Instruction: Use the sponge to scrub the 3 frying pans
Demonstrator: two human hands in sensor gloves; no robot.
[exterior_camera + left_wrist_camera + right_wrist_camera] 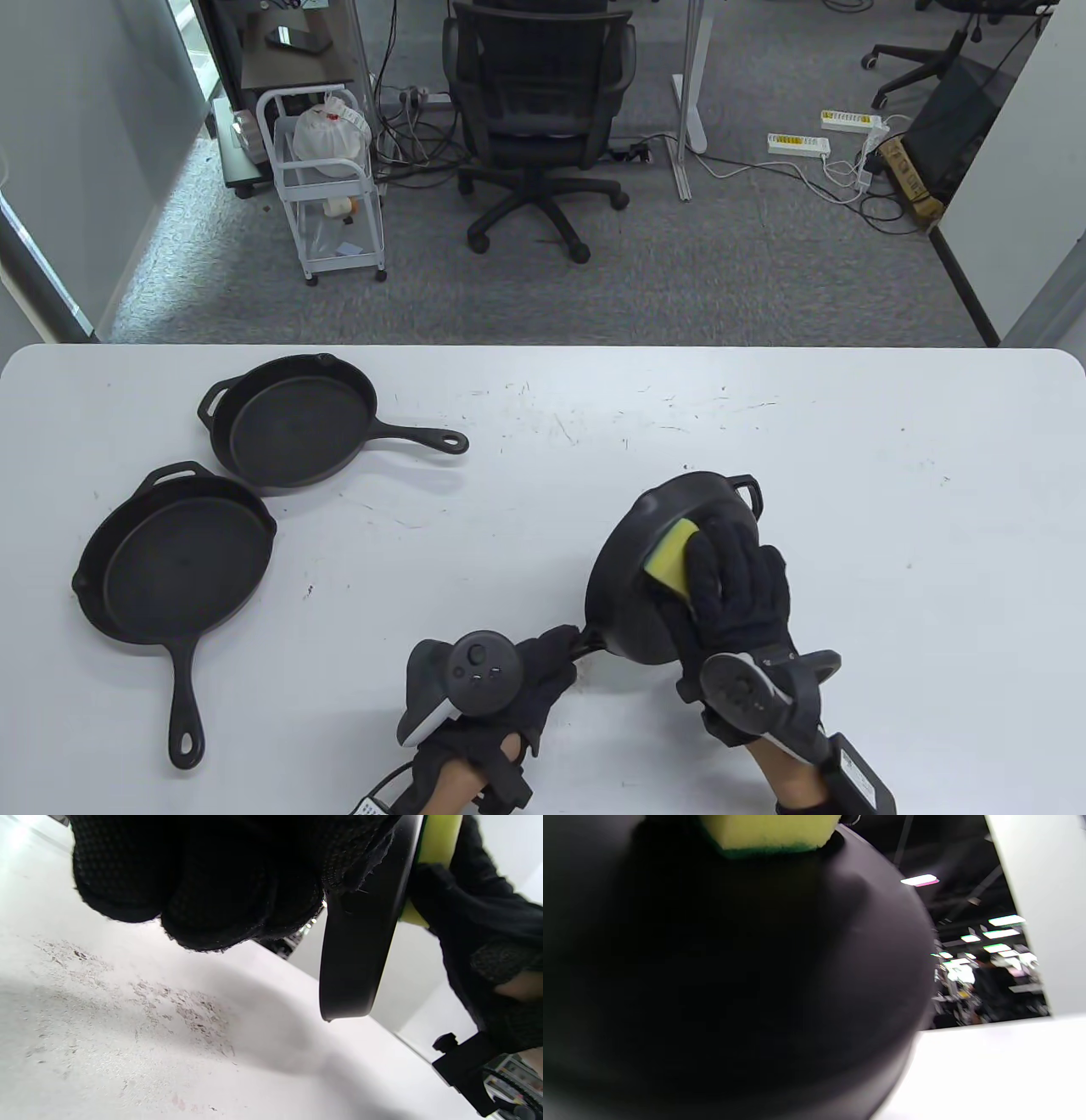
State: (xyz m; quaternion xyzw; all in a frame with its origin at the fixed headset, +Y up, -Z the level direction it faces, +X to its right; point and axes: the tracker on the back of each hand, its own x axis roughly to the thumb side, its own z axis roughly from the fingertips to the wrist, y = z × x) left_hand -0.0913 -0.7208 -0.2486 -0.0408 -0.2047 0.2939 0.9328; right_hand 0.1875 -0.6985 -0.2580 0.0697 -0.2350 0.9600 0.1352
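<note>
Scrubbing the third cast-iron frying pan (645, 586) seems underway: the left hand (501, 679) curls its fingers round the handle, tilting the pan, while the right hand (734, 586) presses a yellow sponge (670, 556) beneath nearly straight fingers, likely needing firm strokes next.

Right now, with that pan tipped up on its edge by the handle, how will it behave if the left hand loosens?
The tilted pan looks like thick cast iron, so probably heavy. The left hand grips only its handle, so it would likely flop flat. It is stiff: the sponge under the right hand will squash, the pan won't.
</note>
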